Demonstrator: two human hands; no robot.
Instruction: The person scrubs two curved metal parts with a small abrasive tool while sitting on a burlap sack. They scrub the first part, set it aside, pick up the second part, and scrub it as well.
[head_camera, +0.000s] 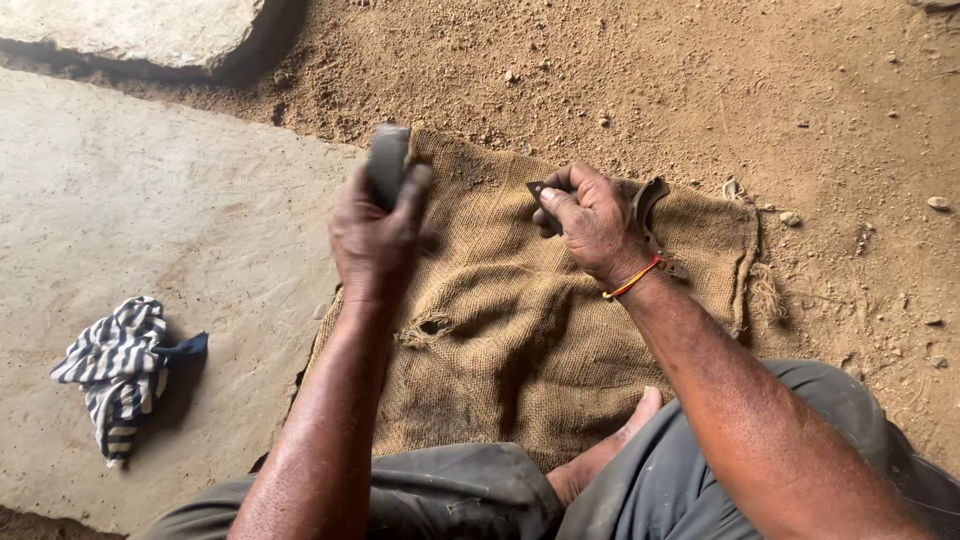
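Gripping a dark stone (388, 160) in raised left hand (375, 240), right hand (592, 222) fingers pinning a small metal blade (540, 190) steadily against burlap sacking (520, 330).

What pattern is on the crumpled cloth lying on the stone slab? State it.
Dark-and-white stripes on the crumpled cloth; head view.

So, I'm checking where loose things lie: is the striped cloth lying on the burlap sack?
No, the striped cloth lies on the stone slab, apart from the burlap sack.
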